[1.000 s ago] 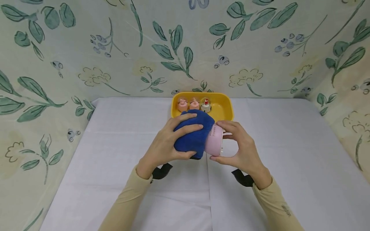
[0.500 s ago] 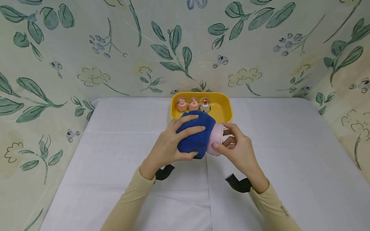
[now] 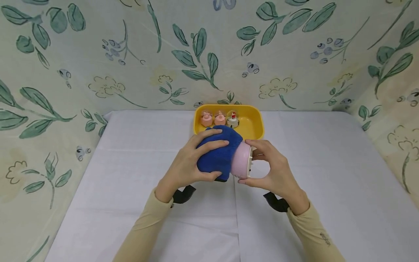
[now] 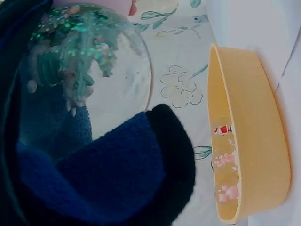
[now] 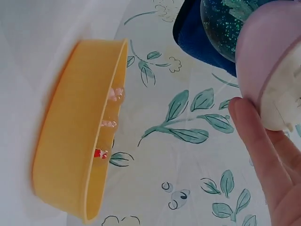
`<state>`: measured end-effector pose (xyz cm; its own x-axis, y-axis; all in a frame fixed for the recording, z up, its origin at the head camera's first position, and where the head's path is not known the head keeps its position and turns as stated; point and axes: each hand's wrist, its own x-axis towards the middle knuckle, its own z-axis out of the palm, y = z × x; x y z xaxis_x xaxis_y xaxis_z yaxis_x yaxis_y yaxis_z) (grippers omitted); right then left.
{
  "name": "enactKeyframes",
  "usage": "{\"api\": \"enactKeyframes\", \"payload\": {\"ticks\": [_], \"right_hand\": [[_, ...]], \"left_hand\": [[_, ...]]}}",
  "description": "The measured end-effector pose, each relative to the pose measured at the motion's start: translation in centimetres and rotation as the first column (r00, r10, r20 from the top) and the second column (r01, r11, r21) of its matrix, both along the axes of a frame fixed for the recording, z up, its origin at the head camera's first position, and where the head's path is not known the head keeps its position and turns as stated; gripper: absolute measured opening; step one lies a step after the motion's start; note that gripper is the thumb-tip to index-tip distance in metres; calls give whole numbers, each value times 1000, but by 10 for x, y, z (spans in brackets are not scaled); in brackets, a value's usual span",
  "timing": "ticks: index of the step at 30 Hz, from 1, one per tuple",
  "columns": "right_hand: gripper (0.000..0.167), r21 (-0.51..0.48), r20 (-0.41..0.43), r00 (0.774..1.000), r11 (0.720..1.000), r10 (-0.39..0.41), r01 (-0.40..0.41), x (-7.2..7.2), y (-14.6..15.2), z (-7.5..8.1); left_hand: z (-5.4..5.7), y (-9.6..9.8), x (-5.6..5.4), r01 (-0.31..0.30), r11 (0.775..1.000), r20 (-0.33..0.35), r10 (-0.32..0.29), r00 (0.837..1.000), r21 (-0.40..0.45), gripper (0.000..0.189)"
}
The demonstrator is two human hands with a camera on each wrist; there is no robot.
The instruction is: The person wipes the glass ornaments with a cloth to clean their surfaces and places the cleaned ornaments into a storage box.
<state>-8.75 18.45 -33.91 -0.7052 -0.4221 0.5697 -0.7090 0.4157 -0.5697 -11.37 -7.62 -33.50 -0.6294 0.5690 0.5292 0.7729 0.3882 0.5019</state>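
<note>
A snow globe with a pink base point(image 3: 241, 162) is held on its side above the table. My left hand point(image 3: 183, 165) grips a blue cloth point(image 3: 214, 160) wrapped over the dome, fingers spread across the top and thumb below. In the left wrist view, the clear dome point(image 4: 127, 70) shows green glitter and figures inside, with the dark-edged cloth against it. My right hand point(image 3: 276, 169) holds the pink base between the thumb at its lower edge and the fingers at its upper edge. The base's pale underside point(image 5: 282, 103) faces the right palm; the head view hides most of the dome.
Beyond the hands, a yellow tray point(image 3: 251, 122) stands at the table's back edge. Along its left side sit two small pink globes point(image 3: 206, 119) and a white one point(image 3: 233, 120) with a red figure. White cloth point(image 3: 137, 145) covers the table; a leaf-patterned curtain hangs behind.
The pink base has turned, and its lettering is no longer visible. My right thumb moved onto the base's side, then back to its lower edge. The left hand shifted slightly right and returned.
</note>
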Motion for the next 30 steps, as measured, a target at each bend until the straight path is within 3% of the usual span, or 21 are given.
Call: {"api": "enactKeyframes", "payload": {"ticks": [3, 7, 9, 12, 14, 15, 17, 19, 21, 23, 26, 30], "right_hand": [[90, -69, 4, 1000, 997, -24, 25, 0, -1, -4], [78, -156, 155, 983, 981, -95, 119, 3, -6, -6], [68, -184, 274, 953, 966, -126, 181, 6, -10, -5], [58, -165, 423, 891, 952, -168, 258, 8, -14, -2], [60, -124, 475, 864, 960, -164, 250, 9, -14, 0], [66, -97, 483, 862, 969, -153, 226, 9, -13, 1], [83, -31, 457, 881, 987, -126, 157, 9, -12, 3], [98, 31, 381, 920, 996, -90, 85, 8, -9, 4], [109, 92, 268, 960, 994, -75, 52, 6, -8, 5], [110, 116, 152, 986, 992, -68, 50, 4, -6, 4], [102, 101, 36, 998, 994, -42, 38, 1, -4, 3], [87, 28, -21, 999, 999, -31, 31, 0, -4, 0]], "left_hand": [[0, 3, 1, -20, 999, -37, 18, 999, -41, 72], [-1, 6, 2, -56, 994, -100, 47, 994, -93, 72], [-1, 8, 2, -70, 991, -130, 55, 990, -112, 72], [-2, 9, 3, -85, 989, -154, 66, 986, -123, 72], [-4, 9, 3, -93, 988, -157, 74, 985, -121, 72], [-4, 8, 3, -97, 989, -152, 78, 985, -116, 72], [-4, 5, 2, -95, 991, -129, 83, 988, -96, 72], [-4, 2, 1, -87, 994, -108, 79, 991, -72, 72], [-3, 0, 1, -70, 996, -86, 66, 994, -47, 72], [-3, -1, 0, -51, 998, -74, 48, 996, -30, 72], [-2, 0, 0, -39, 999, -72, 37, 997, -29, 72], [-1, 2, 2, -50, 997, -92, 45, 995, -54, 73]]}}
